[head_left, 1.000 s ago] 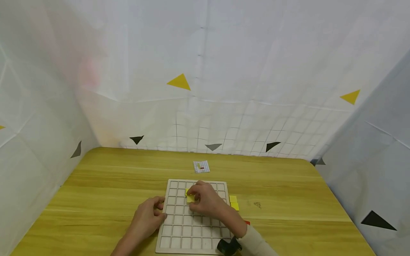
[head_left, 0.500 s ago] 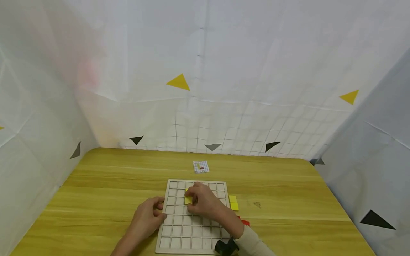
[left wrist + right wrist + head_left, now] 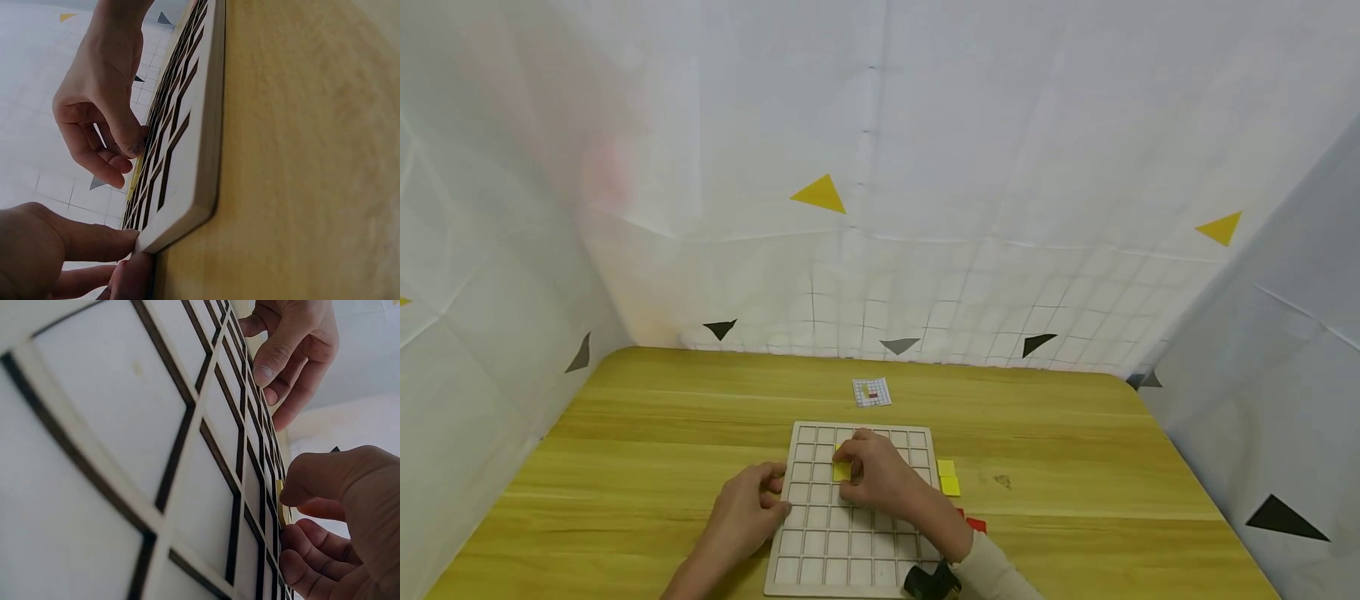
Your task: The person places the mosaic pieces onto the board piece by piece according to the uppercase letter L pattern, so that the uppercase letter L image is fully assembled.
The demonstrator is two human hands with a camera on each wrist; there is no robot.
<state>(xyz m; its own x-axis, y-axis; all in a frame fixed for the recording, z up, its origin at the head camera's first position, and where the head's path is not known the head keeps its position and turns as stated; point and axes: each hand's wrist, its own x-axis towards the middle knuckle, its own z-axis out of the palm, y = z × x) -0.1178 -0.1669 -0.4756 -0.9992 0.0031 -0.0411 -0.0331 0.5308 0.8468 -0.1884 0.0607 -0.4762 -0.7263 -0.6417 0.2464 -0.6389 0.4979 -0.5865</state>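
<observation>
A pale wooden grid board (image 3: 812, 543) lies on the table in the head view. My left hand (image 3: 747, 504) holds its left edge, with thumb and fingertips right at the rim. Over the upper part of the grid, my right hand (image 3: 883, 473) pinches a square yellow tile (image 3: 841, 473) lying in the cells. More yellow shows just beyond that tile, partly behind the fingers. In the right wrist view the tile's thin yellow edge (image 3: 281, 501) appears between the thumb and fingertips. The left wrist view shows the left fingers (image 3: 94, 242) against the board's corner.
Two yellow tiles (image 3: 949, 485) lie right of the board. Red tiles (image 3: 976, 525) sit nearer, partly behind the right forearm. Beyond the board is a small printed grid card (image 3: 871, 392). White sheets (image 3: 1000, 125) enclose the table (image 3: 647, 433) at the back and sides.
The right hand shifts slightly left and toward me, bringing the yellow tile down flat into line with the grid. More of the red tiles shows. The left hand stays put.
</observation>
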